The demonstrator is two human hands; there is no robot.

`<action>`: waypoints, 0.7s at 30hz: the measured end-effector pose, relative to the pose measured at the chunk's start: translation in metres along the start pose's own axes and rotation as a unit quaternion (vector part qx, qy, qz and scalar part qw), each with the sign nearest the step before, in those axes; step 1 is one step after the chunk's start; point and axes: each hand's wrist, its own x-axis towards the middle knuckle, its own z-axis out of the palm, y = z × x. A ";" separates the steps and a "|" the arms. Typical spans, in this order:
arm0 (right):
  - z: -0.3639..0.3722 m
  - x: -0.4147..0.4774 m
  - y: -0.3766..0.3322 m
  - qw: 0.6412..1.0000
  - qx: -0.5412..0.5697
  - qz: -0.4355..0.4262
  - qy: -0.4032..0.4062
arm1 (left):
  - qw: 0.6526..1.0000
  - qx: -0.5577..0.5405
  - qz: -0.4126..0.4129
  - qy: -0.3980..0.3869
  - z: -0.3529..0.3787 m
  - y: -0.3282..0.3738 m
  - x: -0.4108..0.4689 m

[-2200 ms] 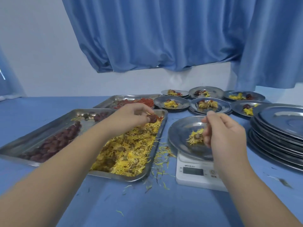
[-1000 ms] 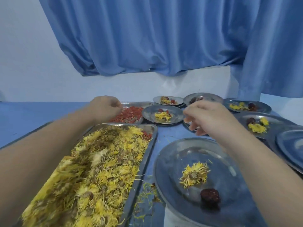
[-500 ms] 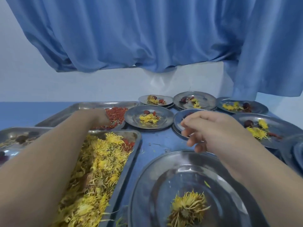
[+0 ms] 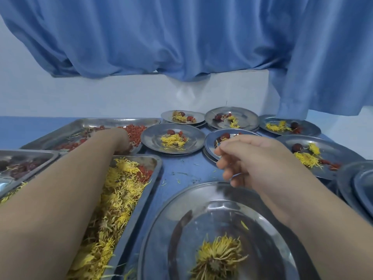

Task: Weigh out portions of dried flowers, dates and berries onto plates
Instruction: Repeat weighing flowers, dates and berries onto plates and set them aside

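My left hand (image 4: pixel 120 140) reaches into the far steel tray (image 4: pixel 96 121) of red berries (image 4: pixel 137 131), its fingers buried among them and hidden behind the hand. My right hand (image 4: pixel 252 158) hovers above the far rim of the near plate (image 4: pixel 177 215), fingers loosely curled and holding nothing. A single yellow dried flower (image 4: pixel 220 257) lies on that plate. My left forearm crosses the tray of yellow dried flowers (image 4: pixel 123 190). At the left edge, a third tray holds dark dates (image 4: pixel 24 167).
Several steel plates with flower, date and berries stand at the back, for example one plate (image 4: pixel 153 141) and another (image 4: pixel 248 120). A stack of bare plates (image 4: pixel 361 184) sits at the right edge. Petals litter the blue table (image 4: pixel 181 170). A blue curtain (image 4: pixel 181 37) hangs behind.
My left hand went from the flower tray, holding a date, to the near plate and on to the berry tray. The view moved closer and lower. The right hand drifted forward.
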 end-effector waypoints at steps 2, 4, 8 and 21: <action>0.000 0.000 0.000 1.000 -0.004 0.000 0.002 | 1.000 0.000 -0.011 0.005 0.000 -0.003 0.000; 0.001 0.000 0.001 1.000 -0.009 0.001 0.002 | 1.000 -0.005 -0.012 0.008 0.002 -0.006 0.001; 0.002 0.001 0.002 1.000 -0.007 0.000 0.002 | 1.000 0.004 -0.008 0.021 0.002 -0.006 0.000; -0.002 -0.001 -0.005 1.000 0.001 -0.010 0.009 | 0.954 -0.282 0.030 0.101 -0.015 -0.020 -0.006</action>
